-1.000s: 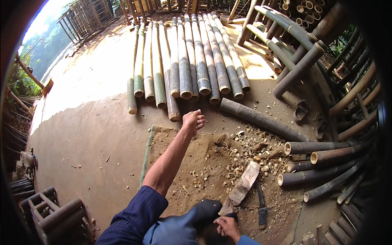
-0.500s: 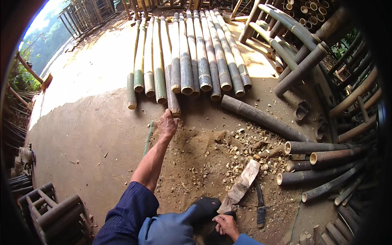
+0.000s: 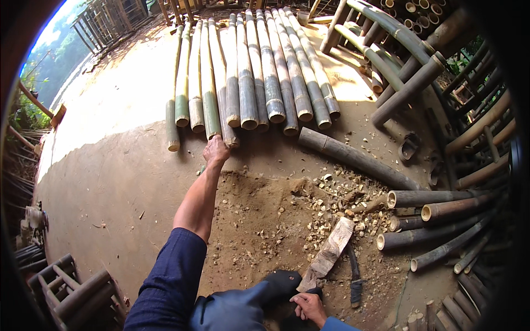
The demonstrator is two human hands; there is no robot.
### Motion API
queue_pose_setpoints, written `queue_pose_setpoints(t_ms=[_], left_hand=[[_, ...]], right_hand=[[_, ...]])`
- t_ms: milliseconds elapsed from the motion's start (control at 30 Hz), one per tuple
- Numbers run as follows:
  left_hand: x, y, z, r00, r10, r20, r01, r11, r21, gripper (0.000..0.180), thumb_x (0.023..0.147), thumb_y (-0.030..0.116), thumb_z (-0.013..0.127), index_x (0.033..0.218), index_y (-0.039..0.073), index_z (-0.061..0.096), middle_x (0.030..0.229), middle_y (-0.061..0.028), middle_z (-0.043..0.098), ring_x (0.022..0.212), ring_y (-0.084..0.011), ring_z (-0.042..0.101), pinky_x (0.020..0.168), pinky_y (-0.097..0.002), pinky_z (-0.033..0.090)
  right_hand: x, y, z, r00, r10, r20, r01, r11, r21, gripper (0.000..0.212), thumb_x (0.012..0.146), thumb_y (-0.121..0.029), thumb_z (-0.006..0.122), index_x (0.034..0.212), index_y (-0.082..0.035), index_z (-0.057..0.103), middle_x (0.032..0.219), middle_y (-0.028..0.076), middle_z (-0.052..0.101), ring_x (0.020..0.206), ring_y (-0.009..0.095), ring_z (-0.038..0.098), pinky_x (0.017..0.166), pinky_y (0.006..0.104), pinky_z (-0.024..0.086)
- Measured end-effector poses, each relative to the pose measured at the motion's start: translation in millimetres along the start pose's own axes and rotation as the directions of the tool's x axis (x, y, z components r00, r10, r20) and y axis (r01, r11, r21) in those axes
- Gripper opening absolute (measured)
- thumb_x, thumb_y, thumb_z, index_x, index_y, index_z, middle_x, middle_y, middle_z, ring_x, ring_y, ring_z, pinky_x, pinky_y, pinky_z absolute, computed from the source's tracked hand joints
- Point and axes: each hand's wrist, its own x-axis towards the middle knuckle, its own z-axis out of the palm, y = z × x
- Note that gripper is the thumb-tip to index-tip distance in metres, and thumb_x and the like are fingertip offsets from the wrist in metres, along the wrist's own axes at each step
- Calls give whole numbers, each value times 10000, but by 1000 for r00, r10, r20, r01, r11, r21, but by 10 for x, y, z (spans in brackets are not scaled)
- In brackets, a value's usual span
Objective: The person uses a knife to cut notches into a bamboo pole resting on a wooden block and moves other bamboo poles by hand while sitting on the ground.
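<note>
My left hand [image 3: 217, 149] reaches forward, its fingers closed at the near end of a green bamboo pole [image 3: 211, 113] in a row of poles laid side by side. Right beside my knuckles is the end of a greyish bamboo pole [image 3: 232, 138]. The hand hides part of where it meets the pole. Low in the picture, my right hand [image 3: 310, 308] rests by my knee with curled fingers; nothing shows in it. Close to it lie a pale squared wood block [image 3: 327, 255] and a dark tool with a wrapped handle [image 3: 355, 281].
A thick dark bamboo pole [image 3: 359, 159] lies slantwise right of the row. Wood chips [image 3: 353, 204] litter the dirt. More cut bamboo [image 3: 408, 239] is stacked at right, below a bamboo chair frame [image 3: 408, 83]. A small bamboo frame [image 3: 72, 287] stands at lower left.
My left hand has moved slightly left and away from me, from the greyish pole's end to the green pole's end. The view has shifted a little; my right hand stays by the knee.
</note>
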Motion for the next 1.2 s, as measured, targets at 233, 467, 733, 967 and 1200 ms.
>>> queue_pose_setpoints(t_ms=[233, 467, 733, 967, 1200], left_hand=[[-1236, -212, 487, 979, 138, -149, -199, 799, -568, 357, 1027, 298, 732, 1244, 44, 606, 1061, -183, 727, 978, -346, 734, 828, -476, 603], [-3637, -420, 788, 823, 484, 298, -242, 773, -587, 380, 1030, 324, 731, 1287, 82, 591, 986, -182, 741, 908, -355, 763, 774, -476, 598], [-3618, -417, 799, 780, 571, 258, -382, 760, -526, 301, 1034, 317, 714, 1190, 95, 583, 979, -142, 707, 890, -335, 740, 756, -467, 591], [-3623, -388, 758, 778, 582, 235, -407, 753, -517, 308, 1033, 318, 714, 1187, 87, 580, 980, -139, 696, 888, -333, 735, 759, -461, 589], [-3618, -423, 771, 774, 563, 289, -384, 780, -493, 324, 1027, 321, 715, 1205, 85, 583, 1025, -157, 711, 949, -364, 739, 782, -472, 593]], right_hand=[[47, 78, 15, 1000, -27, -2, 27, 1000, 9, 294, 1094, -233, 628, 1129, 17, 779, 628, 84, 688, 424, 98, 564, 418, 260, 434], [49, 91, 16, 999, -52, 8, 52, 999, -1, 290, 1091, -222, 631, 1131, 28, 772, 627, 113, 690, 407, 108, 555, 410, 254, 437], [55, 114, -9, 998, -66, 4, 66, 998, 4, 284, 1087, -230, 639, 1132, 17, 772, 638, 111, 698, 420, 108, 563, 414, 253, 435], [61, 138, -27, 997, -65, 29, 64, 997, 32, 280, 1083, -245, 647, 1117, 0, 781, 651, 95, 709, 433, 102, 568, 424, 254, 428], [47, 97, -23, 997, -59, 48, 58, 998, 34, 288, 1085, -253, 648, 1124, 1, 780, 659, 96, 710, 434, 102, 572, 427, 250, 434]])
